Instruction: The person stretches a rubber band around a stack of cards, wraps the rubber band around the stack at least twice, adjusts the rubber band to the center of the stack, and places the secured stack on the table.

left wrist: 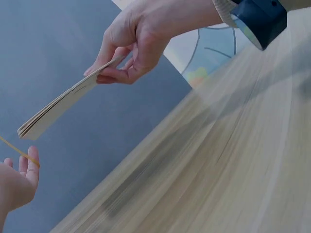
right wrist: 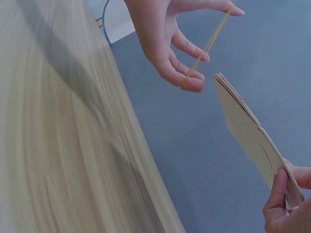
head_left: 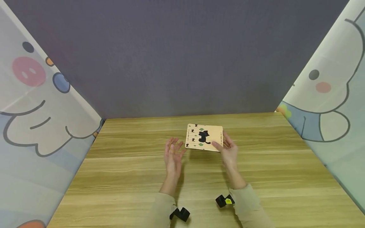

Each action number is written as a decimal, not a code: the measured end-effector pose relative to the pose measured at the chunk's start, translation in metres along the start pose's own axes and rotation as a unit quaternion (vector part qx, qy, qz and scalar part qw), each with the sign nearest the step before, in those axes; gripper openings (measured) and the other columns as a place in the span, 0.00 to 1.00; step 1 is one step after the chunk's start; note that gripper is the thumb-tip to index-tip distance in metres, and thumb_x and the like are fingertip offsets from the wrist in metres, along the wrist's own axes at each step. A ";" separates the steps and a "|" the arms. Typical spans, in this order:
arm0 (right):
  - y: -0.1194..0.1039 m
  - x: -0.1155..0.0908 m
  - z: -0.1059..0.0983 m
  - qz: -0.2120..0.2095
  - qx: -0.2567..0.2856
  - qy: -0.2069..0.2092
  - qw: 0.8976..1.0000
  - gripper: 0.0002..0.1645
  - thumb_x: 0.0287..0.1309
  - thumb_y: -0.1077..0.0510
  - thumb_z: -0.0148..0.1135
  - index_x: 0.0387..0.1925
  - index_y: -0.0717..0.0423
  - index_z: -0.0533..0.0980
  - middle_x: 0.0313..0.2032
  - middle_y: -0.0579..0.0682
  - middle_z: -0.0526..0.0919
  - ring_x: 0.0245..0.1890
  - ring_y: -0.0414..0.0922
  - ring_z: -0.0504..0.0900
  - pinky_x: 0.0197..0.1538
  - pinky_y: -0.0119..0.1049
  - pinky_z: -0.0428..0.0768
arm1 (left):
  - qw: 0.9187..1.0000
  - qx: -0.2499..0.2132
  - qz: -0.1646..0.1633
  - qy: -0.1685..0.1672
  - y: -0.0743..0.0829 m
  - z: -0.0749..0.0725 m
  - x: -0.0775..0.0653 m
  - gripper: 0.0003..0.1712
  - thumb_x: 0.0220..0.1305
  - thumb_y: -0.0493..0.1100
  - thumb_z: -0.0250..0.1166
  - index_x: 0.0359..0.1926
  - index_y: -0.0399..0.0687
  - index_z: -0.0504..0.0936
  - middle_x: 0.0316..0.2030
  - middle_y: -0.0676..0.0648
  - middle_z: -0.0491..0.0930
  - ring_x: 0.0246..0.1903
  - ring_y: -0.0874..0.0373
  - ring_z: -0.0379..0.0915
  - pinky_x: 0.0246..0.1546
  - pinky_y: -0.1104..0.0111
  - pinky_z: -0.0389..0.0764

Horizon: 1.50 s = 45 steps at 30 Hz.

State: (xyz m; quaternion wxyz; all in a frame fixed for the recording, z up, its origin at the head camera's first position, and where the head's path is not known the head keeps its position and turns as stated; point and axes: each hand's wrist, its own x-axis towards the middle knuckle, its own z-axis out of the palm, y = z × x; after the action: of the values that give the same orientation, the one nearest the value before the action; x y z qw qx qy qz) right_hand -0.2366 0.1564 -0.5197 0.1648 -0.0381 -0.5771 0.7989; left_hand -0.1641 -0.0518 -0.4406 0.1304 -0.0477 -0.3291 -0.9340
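My right hand (head_left: 230,154) pinches the right end of a thin stack of cream cards (head_left: 215,132), thumb on top and fingers beneath. A black cat and small green leaves are printed on the upper face. Several layers show along the edge of the stack in both wrist views, and it is held up above the table. Just left of it is my left hand (head_left: 173,161), palm turned up and fingers spread. A thin yellow rubber band (right wrist: 210,44) is stretched across those spread fingers, apart from the cards.
Both hands are over a wood-grain table (head_left: 128,177). A dark grey panel (head_left: 182,57) rises at its far edge. Cartoon-printed sheets (head_left: 31,171) line the left and right sides. Each wrist wears a small black camera (head_left: 183,214).
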 end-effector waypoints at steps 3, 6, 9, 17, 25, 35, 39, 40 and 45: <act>0.003 0.001 0.001 -0.005 -0.002 -0.001 1.000 0.44 0.30 0.62 0.75 0.56 0.41 0.69 0.42 0.62 0.74 0.38 0.54 0.79 0.36 0.39 0.79 | 1.000 -0.013 -0.011 0.015 -0.002 0.003 0.000 0.24 0.61 0.44 0.55 0.55 0.43 0.62 0.54 0.37 0.61 0.53 0.39 0.58 0.46 0.57 0.71; 0.004 0.000 0.005 -0.002 -0.005 -0.001 1.000 0.45 0.30 0.62 0.75 0.56 0.42 0.69 0.42 0.61 0.74 0.37 0.54 0.79 0.35 0.39 0.79 | 0.999 -0.018 -0.018 0.022 -0.004 0.005 0.000 0.23 0.61 0.43 0.52 0.56 0.45 0.60 0.55 0.37 0.58 0.53 0.40 0.58 0.46 0.57 0.70; 0.003 -0.003 0.009 0.003 -0.013 -0.003 1.000 0.45 0.31 0.63 0.74 0.57 0.42 0.68 0.42 0.61 0.74 0.38 0.53 0.79 0.36 0.39 0.79 | 0.999 -0.014 -0.026 0.032 -0.006 0.008 0.001 0.23 0.63 0.42 0.49 0.58 0.46 0.57 0.56 0.38 0.57 0.50 0.47 0.61 0.44 0.60 0.69; 0.001 -0.014 0.015 -0.002 -0.037 -0.029 0.999 0.45 0.35 0.63 0.73 0.59 0.42 0.65 0.42 0.59 0.75 0.37 0.50 0.79 0.38 0.36 0.78 | 0.997 -0.003 -0.047 0.057 -0.005 0.013 0.001 0.22 0.68 0.42 0.41 0.61 0.46 0.52 0.59 0.40 0.55 0.45 0.54 0.63 0.41 0.66 0.66; -0.018 -0.025 0.016 0.010 -0.045 -0.078 0.996 0.43 0.39 0.65 0.70 0.60 0.50 0.65 0.43 0.58 0.75 0.37 0.48 0.79 0.37 0.34 0.79 | 0.998 0.014 -0.054 0.039 -0.002 0.009 0.003 0.24 0.65 0.38 0.43 0.61 0.46 0.53 0.60 0.39 0.53 0.53 0.48 0.58 0.51 0.55 0.62; -0.041 -0.038 0.016 0.011 -0.056 -0.132 0.990 0.42 0.39 0.66 0.70 0.59 0.55 0.65 0.47 0.62 0.75 0.40 0.49 0.79 0.38 0.36 0.79 | 0.998 0.060 -0.034 0.003 0.002 0.001 0.018 0.28 0.62 0.40 0.53 0.60 0.35 0.55 0.54 0.39 0.63 0.60 0.43 0.47 0.62 0.52 0.41; -0.080 -0.055 0.033 0.046 -0.083 -0.137 0.986 0.40 0.38 0.70 0.68 0.58 0.62 0.64 0.46 0.66 0.74 0.39 0.51 0.80 0.38 0.36 0.79 | 0.993 0.105 -0.039 -0.024 0.006 -0.002 0.028 0.27 0.62 0.42 0.54 0.59 0.37 0.58 0.49 0.45 0.69 0.64 0.47 0.40 0.61 0.52 0.29; -0.087 -0.058 0.035 0.053 -0.092 -0.141 0.984 0.40 0.39 0.71 0.68 0.58 0.63 0.64 0.46 0.67 0.74 0.39 0.50 0.79 0.38 0.35 0.79 | 0.992 0.112 -0.045 -0.028 0.007 -0.002 0.031 0.28 0.61 0.43 0.55 0.59 0.38 0.58 0.49 0.46 0.70 0.64 0.48 0.39 0.61 0.52 0.28; -0.107 -0.066 0.043 0.092 -0.130 -0.148 0.976 0.39 0.42 0.73 0.64 0.59 0.64 0.62 0.48 0.68 0.72 0.40 0.52 0.79 0.39 0.32 0.78 | 0.985 0.134 -0.089 -0.058 0.014 -0.004 0.045 0.30 0.61 0.46 0.56 0.61 0.43 0.58 0.53 0.42 0.66 0.61 0.38 0.47 0.34 0.79 0.64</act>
State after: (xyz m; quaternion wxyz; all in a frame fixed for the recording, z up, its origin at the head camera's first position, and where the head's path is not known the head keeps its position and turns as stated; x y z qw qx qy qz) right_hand -0.1621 0.1269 -0.4136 -0.0027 0.0065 -0.6878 0.7259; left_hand -0.2033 -0.0748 -0.4275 0.0331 -0.0541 -0.4615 -0.8849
